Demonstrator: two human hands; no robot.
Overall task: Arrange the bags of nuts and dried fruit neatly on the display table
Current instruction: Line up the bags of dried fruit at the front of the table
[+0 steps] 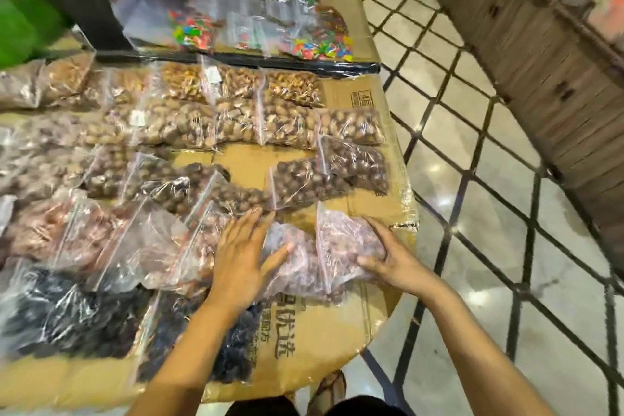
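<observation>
Clear zip bags of nuts and dried fruit lie in rows on the cardboard-covered display table point(337, 341). My right hand point(391, 262) grips the right end of a bag of pinkish-brown nuts point(344, 240) near the table's right edge, thumb on top. My left hand point(246, 257) lies flat with spread fingers on the neighbouring pinkish bag point(297, 267), which overlaps the one my right hand holds. Bags of dark brown nuts point(314, 182) sit just beyond them. Black dried-fruit bags point(81, 317) lie at the near left, partly under my left forearm.
Rows of tan nut bags point(236, 121) fill the far part of the table. Beyond a black-taped edge point(270, 61) lie bags of colourful sweets point(192, 30). A tiled floor with dark lines point(489, 213) runs on the right, beside a wooden stand point(547, 71).
</observation>
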